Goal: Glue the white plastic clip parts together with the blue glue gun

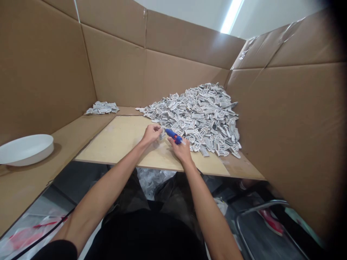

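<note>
My right hand (183, 151) is wrapped round a blue hot glue gun (170, 133) with an orange trigger and a pale glue stick at its back end. Its nozzle points left, close to a small grey-white piece (162, 134). That piece sits pinched between the fingertips of my left hand (150, 135), just above the wooden board. Whether the nozzle touches it cannot be made out. Right behind my hands rises a large heap of flat grey-white slotted pieces (200, 108), several with rounded ends.
A pale wooden board (108, 144) covers the work surface. At the back left lies a smaller pile of similar pieces (103, 107). A white bowl (27, 148) stands on the left. Tall cardboard walls (116, 68) enclose three sides. A folding chair (260, 231) is at lower right.
</note>
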`<state>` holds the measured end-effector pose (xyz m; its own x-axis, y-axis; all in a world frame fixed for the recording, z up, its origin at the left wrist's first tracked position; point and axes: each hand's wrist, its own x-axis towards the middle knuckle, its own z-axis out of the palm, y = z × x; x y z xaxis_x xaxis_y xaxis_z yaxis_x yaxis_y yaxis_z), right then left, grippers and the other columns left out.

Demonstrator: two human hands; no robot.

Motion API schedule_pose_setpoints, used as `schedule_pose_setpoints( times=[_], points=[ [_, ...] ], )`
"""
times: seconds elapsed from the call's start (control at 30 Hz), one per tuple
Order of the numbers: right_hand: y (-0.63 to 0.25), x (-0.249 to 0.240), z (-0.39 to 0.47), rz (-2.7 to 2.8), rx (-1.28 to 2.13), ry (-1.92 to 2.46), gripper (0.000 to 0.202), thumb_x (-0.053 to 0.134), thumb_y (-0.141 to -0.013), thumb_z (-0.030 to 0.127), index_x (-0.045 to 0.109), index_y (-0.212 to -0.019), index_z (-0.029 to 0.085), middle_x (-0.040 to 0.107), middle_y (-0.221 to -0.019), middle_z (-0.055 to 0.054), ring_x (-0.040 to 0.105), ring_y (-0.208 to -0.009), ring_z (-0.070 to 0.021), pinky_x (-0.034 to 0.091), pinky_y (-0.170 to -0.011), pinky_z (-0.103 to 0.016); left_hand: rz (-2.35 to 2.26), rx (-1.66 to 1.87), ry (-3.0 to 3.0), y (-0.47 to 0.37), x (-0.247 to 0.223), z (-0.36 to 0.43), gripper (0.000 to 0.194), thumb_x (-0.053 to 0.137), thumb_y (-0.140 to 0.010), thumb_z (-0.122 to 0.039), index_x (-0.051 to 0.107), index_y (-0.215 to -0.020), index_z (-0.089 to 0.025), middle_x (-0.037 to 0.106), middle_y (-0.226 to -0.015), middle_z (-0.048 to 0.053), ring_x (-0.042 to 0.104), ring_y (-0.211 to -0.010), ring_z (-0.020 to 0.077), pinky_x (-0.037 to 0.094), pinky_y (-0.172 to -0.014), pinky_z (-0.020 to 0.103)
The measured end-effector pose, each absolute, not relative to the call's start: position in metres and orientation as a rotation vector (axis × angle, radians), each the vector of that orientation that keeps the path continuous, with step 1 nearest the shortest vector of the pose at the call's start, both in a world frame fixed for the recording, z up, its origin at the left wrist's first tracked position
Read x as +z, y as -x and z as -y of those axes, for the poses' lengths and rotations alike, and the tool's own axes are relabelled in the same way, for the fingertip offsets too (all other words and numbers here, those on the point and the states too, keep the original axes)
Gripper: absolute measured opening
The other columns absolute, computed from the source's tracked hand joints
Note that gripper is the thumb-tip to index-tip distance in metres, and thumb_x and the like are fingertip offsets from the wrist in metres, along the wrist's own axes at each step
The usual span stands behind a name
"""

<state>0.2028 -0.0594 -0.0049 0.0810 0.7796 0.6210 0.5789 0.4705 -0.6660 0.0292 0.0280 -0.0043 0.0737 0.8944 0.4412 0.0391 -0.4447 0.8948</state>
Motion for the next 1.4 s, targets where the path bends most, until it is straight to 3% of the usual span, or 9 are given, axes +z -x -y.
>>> schedule_pose_setpoints(
  times=[0.13, 0.4, 0.77, 0.97, 1.1, 1.27, 1.4],
  points=[
    [-0.2034, -0.0049, 0.0588, 1.593, 0.244, 1.208, 0.053, 0.066, -0.087, 0.072, 0.055, -0.065, 0.025, 0.059, -0.060, 0.000, 0.049, -0.059, -0.0179, 0.041, -0.061, -0.032, -0.946, 1.449, -1.612, -0.0289, -0.0043, -0.0277, 0.025, 0.076, -0.078, -0.041, 0.070, -0.070, -0.018, 0.071, -0.071, 0.006, 0.061, -0.067, 0.0184, 0.050, -0.065, 0.030],
    [-0.2029, -0.0057, 0.0572, 1.587, 0.260, 1.199, 0.053, 0.067, -0.087, 0.071, 0.060, -0.066, 0.024, 0.062, -0.060, -0.002, 0.053, -0.060, -0.0187, 0.046, -0.062, -0.032, -0.954, 1.430, -1.612, -0.0284, -0.0010, -0.0231, 0.016, 0.071, -0.081, -0.028, 0.071, -0.070, -0.016, 0.071, -0.071, 0.005, 0.060, -0.063, 0.0153, 0.046, -0.063, 0.027],
    [-0.2040, -0.0079, 0.0536, 1.587, 0.264, 1.192, 0.052, 0.068, -0.086, 0.070, 0.061, -0.066, 0.022, 0.062, -0.063, -0.002, 0.052, -0.061, -0.0176, 0.045, -0.063, -0.032, -0.937, 1.432, -1.630, -0.0276, 0.0003, -0.0208, 0.019, 0.072, -0.080, -0.032, 0.070, -0.070, -0.016, 0.071, -0.071, 0.006, 0.060, -0.064, 0.0158, 0.046, -0.061, 0.027],
    [-0.2054, -0.0099, 0.0516, 1.624, 0.227, 1.195, 0.052, 0.064, -0.092, 0.070, 0.060, -0.068, 0.023, 0.062, -0.064, -0.002, 0.054, -0.062, -0.0184, 0.045, -0.065, -0.032, -0.965, 1.457, -1.637, -0.0278, -0.0021, -0.0211, 0.018, 0.074, -0.080, -0.032, 0.072, -0.073, -0.016, 0.072, -0.074, 0.006, 0.060, -0.065, 0.0161, 0.047, -0.062, 0.026],
    [-0.2066, -0.0115, 0.0512, 1.711, 0.108, 1.194, 0.049, 0.060, -0.098, 0.066, 0.060, -0.073, 0.023, 0.064, -0.072, -0.003, 0.056, -0.067, -0.0195, 0.045, -0.070, -0.032, -0.981, 1.466, -1.654, -0.0263, -0.0030, -0.0217, 0.016, 0.075, -0.080, -0.030, 0.072, -0.074, -0.016, 0.073, -0.076, 0.007, 0.062, -0.066, 0.0163, 0.047, -0.062, 0.026],
    [-0.2000, -0.0110, 0.0556, 1.887, -0.161, 1.272, 0.031, 0.061, -0.104, 0.049, 0.063, -0.089, 0.022, 0.066, -0.093, -0.009, 0.060, -0.082, -0.0232, 0.047, -0.077, -0.034, -1.051, 1.504, -1.568, -0.0268, -0.0025, -0.0223, 0.015, 0.080, -0.075, -0.030, 0.072, -0.076, -0.016, 0.076, -0.080, 0.008, 0.066, -0.071, 0.0182, 0.049, -0.064, 0.026],
    [-0.1982, -0.0078, 0.0595, 1.753, -0.261, 1.231, 0.027, 0.059, -0.106, 0.045, 0.060, -0.093, 0.022, 0.063, -0.099, -0.010, 0.058, -0.084, -0.0239, 0.046, -0.078, -0.035, -1.168, 1.571, -1.403, -0.0218, -0.0030, -0.0270, 0.013, 0.082, -0.071, -0.024, 0.072, -0.075, -0.017, 0.073, -0.072, 0.007, 0.068, -0.067, 0.0200, 0.051, -0.064, 0.028]
  ],
)
